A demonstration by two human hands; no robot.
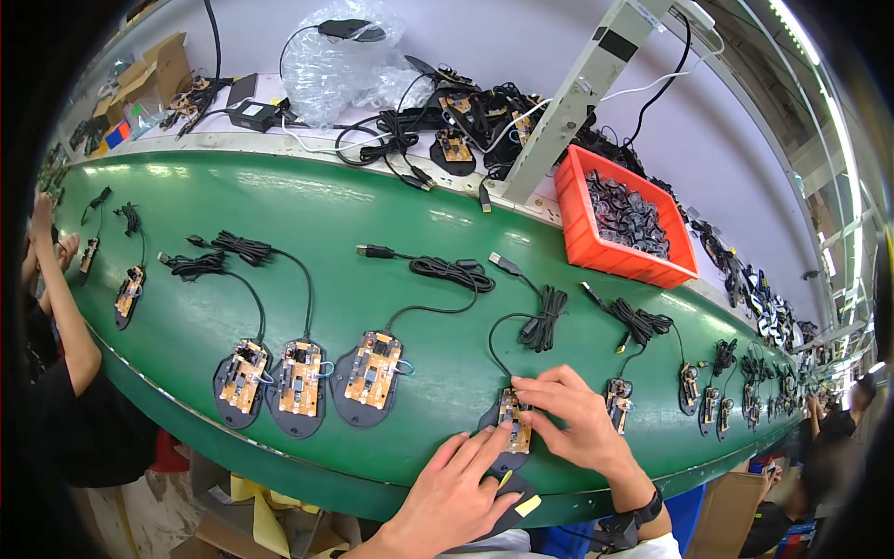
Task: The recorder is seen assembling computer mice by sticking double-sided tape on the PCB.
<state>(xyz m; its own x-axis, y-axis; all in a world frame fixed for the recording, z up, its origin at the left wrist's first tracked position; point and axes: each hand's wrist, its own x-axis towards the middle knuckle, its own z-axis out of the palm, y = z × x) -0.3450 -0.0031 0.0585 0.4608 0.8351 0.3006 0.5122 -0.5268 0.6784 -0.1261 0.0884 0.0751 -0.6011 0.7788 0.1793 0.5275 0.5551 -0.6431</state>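
Observation:
In front of me on the green work surface lies a computer mouse base (510, 460), dark and rounded, with a tan circuit board (513, 436) on it. A black cable (495, 350) runs from its far end to a tied bundle. My left hand (454, 494) reaches in from the near left, fingers stretched out and fingertips touching the board's left side. At the board's far right my right hand (575, 421) has thumb and fingers closed about its edge; the fingers hide any small part there. A dark piece with yellow patches (527, 506) shows beside my left thumb.
Several similar mouse assemblies with cables lie along the belt, three just left (374, 371). A red crate (626, 270) of small dark parts stands at the back. A grey post (568, 112) rises beside it. Another person's arm (67, 298) is at the far left.

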